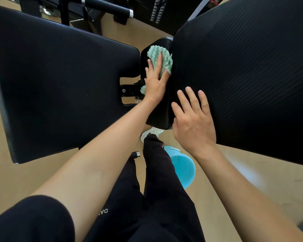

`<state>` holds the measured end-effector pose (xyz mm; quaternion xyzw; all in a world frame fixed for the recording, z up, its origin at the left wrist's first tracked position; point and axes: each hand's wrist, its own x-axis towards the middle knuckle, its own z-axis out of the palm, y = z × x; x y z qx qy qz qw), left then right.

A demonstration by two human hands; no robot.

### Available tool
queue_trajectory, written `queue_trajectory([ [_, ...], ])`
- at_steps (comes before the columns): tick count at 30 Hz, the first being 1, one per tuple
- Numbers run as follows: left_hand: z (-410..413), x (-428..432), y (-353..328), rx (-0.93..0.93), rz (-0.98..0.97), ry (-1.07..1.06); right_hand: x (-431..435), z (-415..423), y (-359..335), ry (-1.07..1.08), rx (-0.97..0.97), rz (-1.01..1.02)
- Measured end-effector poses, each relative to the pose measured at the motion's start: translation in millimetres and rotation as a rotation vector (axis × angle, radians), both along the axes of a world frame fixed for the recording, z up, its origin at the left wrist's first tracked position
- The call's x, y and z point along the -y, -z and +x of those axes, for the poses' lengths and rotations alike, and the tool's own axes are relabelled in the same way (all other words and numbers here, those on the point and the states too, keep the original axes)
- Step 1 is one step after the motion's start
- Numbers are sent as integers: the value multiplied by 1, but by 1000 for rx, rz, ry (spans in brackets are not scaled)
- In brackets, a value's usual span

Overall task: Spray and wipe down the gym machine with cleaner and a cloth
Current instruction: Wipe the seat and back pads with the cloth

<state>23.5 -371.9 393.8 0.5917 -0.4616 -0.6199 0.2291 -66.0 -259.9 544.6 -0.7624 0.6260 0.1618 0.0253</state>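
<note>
The gym machine has two big black pads, a left pad (59,81) and a right pad (252,70), with a smaller black pad (159,112) low in the gap between them. My left hand (155,81) presses a green-and-white wavy cloth (158,56) flat against that smaller pad, beside the right pad's edge. My right hand (193,119) lies flat with fingers spread on the near left edge of the right pad and holds nothing. No spray bottle is in view.
A light blue bucket (184,170) stands on the tan floor just right of my legs in black trousers (157,189). A black metal bracket (129,90) shows under the left pad. More machine frame and a black roller (103,7) are at the top.
</note>
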Motion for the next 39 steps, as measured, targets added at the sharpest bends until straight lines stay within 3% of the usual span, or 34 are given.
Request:
queue_trajectory([
  [6,2,10,6,2,6,8,0,0,1,-4,-16,17],
  [14,15,-65,26,-83,17,25,-1,0,2,-19,-26,16],
  [24,14,55,22,-28,72,73,-2,-2,10,-62,-117,36],
  [31,33,-35,21,-109,32,11,-1,0,12,-38,-105,26],
  [35,52,-88,12,25,29,70,1,3,9,5,-63,20],
  [39,72,-88,2,236,85,195,-1,7,6,25,-45,33],
])
